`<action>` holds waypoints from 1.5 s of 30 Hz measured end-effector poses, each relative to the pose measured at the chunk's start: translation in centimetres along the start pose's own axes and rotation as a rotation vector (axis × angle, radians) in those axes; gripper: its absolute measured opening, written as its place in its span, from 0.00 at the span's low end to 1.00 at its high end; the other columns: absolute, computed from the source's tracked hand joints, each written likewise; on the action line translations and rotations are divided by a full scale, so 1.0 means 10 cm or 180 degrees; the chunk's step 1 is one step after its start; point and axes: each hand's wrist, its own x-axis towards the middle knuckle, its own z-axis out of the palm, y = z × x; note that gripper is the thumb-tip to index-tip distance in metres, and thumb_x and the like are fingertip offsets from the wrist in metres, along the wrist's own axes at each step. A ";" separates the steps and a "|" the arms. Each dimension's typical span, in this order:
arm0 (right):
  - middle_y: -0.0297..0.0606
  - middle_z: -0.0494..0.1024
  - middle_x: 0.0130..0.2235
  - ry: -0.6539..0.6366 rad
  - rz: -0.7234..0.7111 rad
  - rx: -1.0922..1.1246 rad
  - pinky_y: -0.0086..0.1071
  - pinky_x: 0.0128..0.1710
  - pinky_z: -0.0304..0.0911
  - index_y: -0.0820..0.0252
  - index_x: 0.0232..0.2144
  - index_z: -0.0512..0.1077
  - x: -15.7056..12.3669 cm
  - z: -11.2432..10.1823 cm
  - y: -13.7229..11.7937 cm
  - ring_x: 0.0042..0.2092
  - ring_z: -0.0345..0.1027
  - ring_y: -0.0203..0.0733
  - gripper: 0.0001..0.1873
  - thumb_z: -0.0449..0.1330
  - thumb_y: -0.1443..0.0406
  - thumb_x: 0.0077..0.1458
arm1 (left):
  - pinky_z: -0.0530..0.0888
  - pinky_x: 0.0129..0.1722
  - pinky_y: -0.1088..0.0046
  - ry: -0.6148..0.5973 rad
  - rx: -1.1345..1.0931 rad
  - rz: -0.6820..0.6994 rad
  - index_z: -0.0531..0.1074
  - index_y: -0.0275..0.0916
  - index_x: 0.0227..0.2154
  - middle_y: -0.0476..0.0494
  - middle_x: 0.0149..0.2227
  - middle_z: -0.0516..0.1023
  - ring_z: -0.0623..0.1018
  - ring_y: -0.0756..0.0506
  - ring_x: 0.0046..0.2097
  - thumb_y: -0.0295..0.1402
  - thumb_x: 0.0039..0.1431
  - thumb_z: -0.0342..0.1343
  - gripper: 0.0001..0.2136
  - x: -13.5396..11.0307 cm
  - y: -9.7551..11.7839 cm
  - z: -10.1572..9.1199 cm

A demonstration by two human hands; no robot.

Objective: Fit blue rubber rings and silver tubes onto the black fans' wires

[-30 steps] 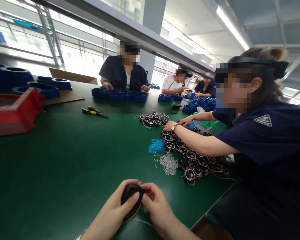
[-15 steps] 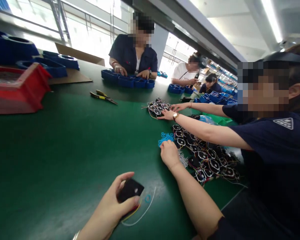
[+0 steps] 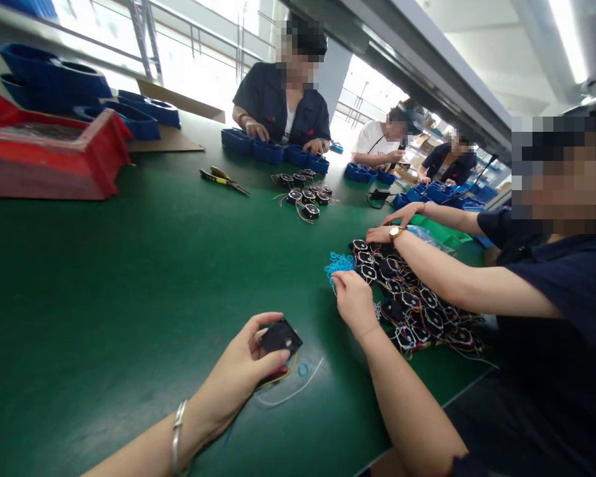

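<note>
Moved nearer blue rings: right hand, grip loose, empty. Left hand clamping small black fan.

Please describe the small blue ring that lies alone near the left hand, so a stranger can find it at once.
On the green table, find the left hand holding a black fan. Just right of its fingertips, beside a white wire, lies the blue ring. It lies alone; the other blue rings are heaped farther away.

The flat green matted surface carries a small blue ring just right of the left hand, and yellow-handled pliers far beyond it.
</note>
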 end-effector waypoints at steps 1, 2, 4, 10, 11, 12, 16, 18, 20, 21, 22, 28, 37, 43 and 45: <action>0.39 0.76 0.39 -0.0094 -0.0035 0.0252 0.29 0.44 0.62 0.59 0.40 0.73 -0.14 -0.07 -0.09 0.41 0.69 0.38 0.12 0.49 0.66 0.62 | 0.72 0.41 0.69 -0.0006 0.0021 0.0014 0.58 0.43 0.50 0.47 0.40 0.74 0.76 0.44 0.43 0.30 0.48 0.62 0.27 0.00 0.00 0.01; 0.36 0.77 0.38 -0.0244 -0.0072 0.0555 0.26 0.40 0.63 0.58 0.40 0.73 -0.28 -0.13 -0.19 0.39 0.70 0.35 0.12 0.50 0.65 0.61 | 0.72 0.40 0.70 -0.0016 0.0039 0.0031 0.58 0.43 0.50 0.47 0.40 0.74 0.76 0.44 0.42 0.30 0.48 0.62 0.27 0.00 -0.01 0.01; 0.34 0.78 0.34 -0.0746 -0.0009 0.1636 0.24 0.34 0.64 0.58 0.38 0.74 -0.55 -0.19 -0.37 0.35 0.71 0.34 0.09 0.54 0.64 0.58 | 0.73 0.38 0.71 -0.0048 0.0073 0.0067 0.58 0.43 0.50 0.48 0.39 0.74 0.76 0.45 0.39 0.29 0.48 0.62 0.27 0.00 -0.02 0.03; 0.35 0.78 0.32 -0.0672 0.0538 0.2387 0.26 0.31 0.64 0.60 0.34 0.76 -0.91 -0.04 -0.59 0.31 0.70 0.36 0.08 0.59 0.65 0.52 | 0.72 0.35 0.73 -0.0111 0.0191 0.0163 0.61 0.42 0.49 0.48 0.37 0.75 0.76 0.46 0.37 0.28 0.47 0.61 0.25 -0.02 -0.04 0.05; 0.35 0.78 0.31 -0.0590 0.0579 0.2339 0.26 0.30 0.63 0.60 0.33 0.76 -0.91 -0.01 -0.58 0.30 0.69 0.35 0.07 0.59 0.65 0.51 | 0.72 0.36 0.73 -0.0109 0.0217 0.0183 0.61 0.42 0.48 0.48 0.37 0.75 0.76 0.46 0.38 0.28 0.47 0.61 0.24 -0.03 -0.04 0.05; 0.35 0.78 0.30 -0.0527 0.0600 0.2276 0.26 0.29 0.63 0.60 0.32 0.76 -0.92 0.00 -0.58 0.29 0.69 0.35 0.07 0.60 0.65 0.50 | 0.72 0.37 0.73 -0.0108 0.0243 0.0205 0.62 0.42 0.47 0.47 0.38 0.75 0.76 0.46 0.39 0.28 0.46 0.61 0.24 -0.03 -0.04 0.05; 0.33 0.76 0.26 -0.0420 0.0671 0.2060 0.26 0.26 0.60 0.60 0.27 0.75 -0.95 0.02 -0.57 0.26 0.66 0.34 0.04 0.60 0.66 0.48 | 0.71 0.42 0.71 -0.0140 0.0333 0.0264 0.65 0.40 0.45 0.45 0.40 0.76 0.75 0.43 0.43 0.28 0.45 0.62 0.22 -0.02 -0.04 0.04; 0.33 0.75 0.25 -0.0452 0.0771 0.2113 0.26 0.26 0.59 0.61 0.27 0.75 -0.97 0.03 -0.57 0.26 0.65 0.34 0.05 0.60 0.65 0.49 | 0.72 0.42 0.70 -0.0175 0.0355 0.0265 0.65 0.40 0.45 0.44 0.41 0.77 0.76 0.43 0.44 0.30 0.46 0.61 0.21 0.00 -0.05 0.04; 0.33 0.74 0.24 -0.0524 0.0881 0.2303 0.26 0.26 0.58 0.62 0.27 0.75 -0.98 0.06 -0.56 0.26 0.65 0.34 0.06 0.61 0.64 0.49 | 0.73 0.40 0.69 -0.0189 0.0370 0.0256 0.64 0.41 0.45 0.44 0.41 0.76 0.76 0.43 0.43 0.31 0.48 0.61 0.20 0.01 -0.07 0.04; 0.33 0.74 0.24 -0.0545 0.0923 0.2407 0.27 0.26 0.59 0.62 0.27 0.74 -0.98 0.07 -0.55 0.26 0.65 0.35 0.06 0.61 0.64 0.49 | 0.73 0.39 0.69 -0.0182 0.0377 0.0255 0.64 0.41 0.45 0.45 0.40 0.76 0.76 0.43 0.42 0.31 0.49 0.60 0.19 0.01 -0.08 0.04; 0.33 0.74 0.24 -0.0535 0.0955 0.2493 0.27 0.26 0.59 0.62 0.27 0.74 -0.98 0.08 -0.54 0.26 0.65 0.35 0.06 0.61 0.63 0.49 | 0.73 0.39 0.69 -0.0166 0.0385 0.0253 0.63 0.41 0.45 0.45 0.40 0.76 0.76 0.43 0.42 0.31 0.49 0.60 0.19 0.02 -0.09 0.04; 0.39 0.76 0.38 0.0480 0.0448 0.2271 0.34 0.38 0.63 0.58 0.32 0.67 -1.07 0.03 -0.47 0.39 0.68 0.40 0.06 0.51 0.64 0.59 | 0.72 0.41 0.68 -0.0029 0.0430 0.0224 0.63 0.41 0.46 0.47 0.38 0.76 0.76 0.43 0.43 0.30 0.49 0.59 0.20 0.01 -0.10 0.03; 0.28 0.70 0.55 0.0067 -0.1301 0.0330 0.42 0.50 0.48 0.52 0.37 0.65 -1.33 0.05 -0.48 0.58 0.59 0.44 0.11 0.50 0.73 0.58 | 0.72 0.41 0.69 0.0086 0.0287 0.0094 0.67 0.40 0.45 0.46 0.39 0.77 0.76 0.43 0.42 0.32 0.48 0.60 0.20 -0.01 -0.09 0.02; 0.31 0.69 0.56 -0.0033 -0.1258 0.0488 0.41 0.52 0.49 0.51 0.40 0.66 -1.32 0.06 -0.52 0.59 0.57 0.44 0.12 0.49 0.73 0.59 | 0.72 0.40 0.71 -0.0061 0.0009 0.0002 0.67 0.40 0.46 0.47 0.40 0.75 0.75 0.45 0.41 0.31 0.48 0.61 0.20 -0.02 -0.07 -0.01; 0.33 0.71 0.54 -0.0088 -0.1127 0.0781 0.42 0.53 0.49 0.51 0.42 0.65 -1.31 0.05 -0.52 0.60 0.57 0.43 0.13 0.49 0.72 0.59 | 0.72 0.39 0.72 -0.0104 -0.0098 -0.0042 0.66 0.41 0.46 0.48 0.40 0.75 0.75 0.46 0.40 0.29 0.48 0.61 0.21 -0.02 -0.06 -0.01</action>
